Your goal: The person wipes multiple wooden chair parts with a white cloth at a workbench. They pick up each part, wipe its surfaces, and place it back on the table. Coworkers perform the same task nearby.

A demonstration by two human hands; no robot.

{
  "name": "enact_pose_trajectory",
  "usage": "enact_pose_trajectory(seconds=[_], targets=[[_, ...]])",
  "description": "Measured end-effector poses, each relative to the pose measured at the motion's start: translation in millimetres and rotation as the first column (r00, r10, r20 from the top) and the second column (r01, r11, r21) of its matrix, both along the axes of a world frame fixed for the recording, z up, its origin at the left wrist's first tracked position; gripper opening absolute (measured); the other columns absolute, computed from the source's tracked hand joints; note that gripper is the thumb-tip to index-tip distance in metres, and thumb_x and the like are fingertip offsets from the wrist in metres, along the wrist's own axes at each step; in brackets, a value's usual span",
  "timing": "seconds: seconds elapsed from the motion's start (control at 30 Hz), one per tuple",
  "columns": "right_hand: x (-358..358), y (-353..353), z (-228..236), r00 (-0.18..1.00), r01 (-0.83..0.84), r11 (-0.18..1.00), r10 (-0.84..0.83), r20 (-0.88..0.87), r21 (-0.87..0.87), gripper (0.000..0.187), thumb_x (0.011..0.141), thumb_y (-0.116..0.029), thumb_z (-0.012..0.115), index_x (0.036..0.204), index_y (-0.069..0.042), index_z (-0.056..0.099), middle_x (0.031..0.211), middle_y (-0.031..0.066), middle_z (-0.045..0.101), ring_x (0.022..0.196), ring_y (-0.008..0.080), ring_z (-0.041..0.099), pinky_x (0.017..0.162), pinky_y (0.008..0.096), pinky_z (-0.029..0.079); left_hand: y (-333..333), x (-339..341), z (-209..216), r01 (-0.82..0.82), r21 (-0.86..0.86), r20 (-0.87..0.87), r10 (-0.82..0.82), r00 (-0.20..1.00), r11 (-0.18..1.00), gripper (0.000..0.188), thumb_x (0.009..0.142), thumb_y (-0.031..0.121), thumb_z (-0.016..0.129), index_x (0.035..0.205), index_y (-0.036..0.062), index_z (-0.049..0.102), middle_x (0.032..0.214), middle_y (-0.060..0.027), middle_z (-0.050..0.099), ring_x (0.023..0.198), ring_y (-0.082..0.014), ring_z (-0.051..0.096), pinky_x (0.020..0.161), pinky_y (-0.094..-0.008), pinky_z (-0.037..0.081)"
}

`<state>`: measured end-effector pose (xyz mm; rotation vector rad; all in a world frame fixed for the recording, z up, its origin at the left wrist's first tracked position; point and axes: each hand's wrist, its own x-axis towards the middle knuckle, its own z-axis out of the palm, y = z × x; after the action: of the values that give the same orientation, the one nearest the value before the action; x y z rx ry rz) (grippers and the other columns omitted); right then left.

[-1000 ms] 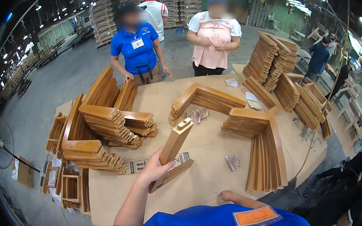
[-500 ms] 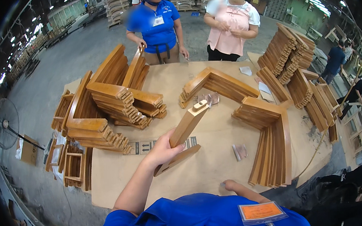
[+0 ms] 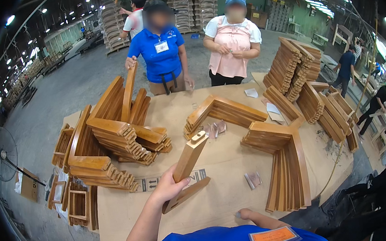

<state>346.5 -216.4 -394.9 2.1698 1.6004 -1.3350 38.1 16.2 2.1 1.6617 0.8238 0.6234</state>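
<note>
My left hand (image 3: 170,186) is wrapped round one arm of an L-shaped wooden frame piece (image 3: 190,157). That arm tilts up and away from me, its pale end with an oblong slot on top; the other arm runs low, just above or on the cardboard. Close to the table's near edge is my right hand (image 3: 245,214), fingers closed, with a small greyish bit at the fingertips that I cannot make out. Between the hands and the right-hand stack lies a folded brownish sheet (image 3: 253,180), which looks like sandpaper. More such folded pieces (image 3: 215,129) lie farther off.
Stacks of L-shaped wooden pieces stand on the left (image 3: 110,128), right (image 3: 294,157) and far right (image 3: 290,69) of the cardboard-covered table (image 3: 220,211). Across it are a person in blue (image 3: 161,54), whose hand holds a wooden piece (image 3: 129,89), and a person in pink (image 3: 231,54).
My view has tilted up, so the table sits lower in it. The person in blue has raised a wooden piece more upright. My left hand keeps its grip on the frame piece.
</note>
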Motion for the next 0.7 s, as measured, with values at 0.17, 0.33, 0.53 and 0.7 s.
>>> enact_pose_trajectory(seconds=[0.17,0.33,0.53,0.7], targets=[[1,2,3,0.999,-0.039,0.998,0.040,0.020,-0.049,0.034,0.085,-0.022,0.054,0.113,-0.007,0.065,0.112,0.0191,0.064,0.101,0.0348,0.062,0.088,0.0403,0.047,3,-1,-4,0.015,0.072,0.006,-0.016,1.000,0.997,0.054,0.081,0.012,0.067,0.129,-0.0014,0.046,0.112,-0.0150,0.061,0.103,-0.0217,0.058,0.090,-0.0334,0.045],[3,4,5,0.997,-0.069,0.996,0.070,0.020,-0.050,0.036,0.083,-0.022,0.055,0.114,-0.007,0.065,0.112,0.0187,0.064,0.100,0.0342,0.063,0.088,0.0397,0.048,4,-2,-2,0.009,0.068,-0.017,-0.008,1.000,0.998,0.054,0.081,0.012,0.067,0.128,-0.0015,0.046,0.110,-0.0140,0.061,0.100,-0.0209,0.058,0.088,-0.0331,0.045],[2,3,3,0.999,-0.030,0.999,0.031,0.032,-0.026,0.037,0.079,-0.015,0.054,0.114,-0.010,0.065,0.108,0.0173,0.066,0.098,0.0335,0.063,0.086,0.0386,0.048,3,-2,1,0.008,0.054,0.041,-0.010,0.999,0.998,0.053,0.081,0.010,0.066,0.128,-0.0024,0.046,0.107,-0.0121,0.061,0.097,-0.0178,0.058,0.086,-0.0315,0.046],[1,3,15,0.999,-0.039,0.999,0.039,0.013,-0.028,0.036,0.081,-0.020,0.056,0.113,-0.008,0.065,0.109,0.0192,0.065,0.100,0.0342,0.063,0.087,0.0393,0.048,2,-4,4,0.012,-0.007,-0.009,-0.013,1.000,1.000,0.052,0.081,0.008,0.067,0.128,-0.0006,0.045,0.114,-0.0072,0.058,0.104,-0.0146,0.053,0.090,-0.0309,0.043]])
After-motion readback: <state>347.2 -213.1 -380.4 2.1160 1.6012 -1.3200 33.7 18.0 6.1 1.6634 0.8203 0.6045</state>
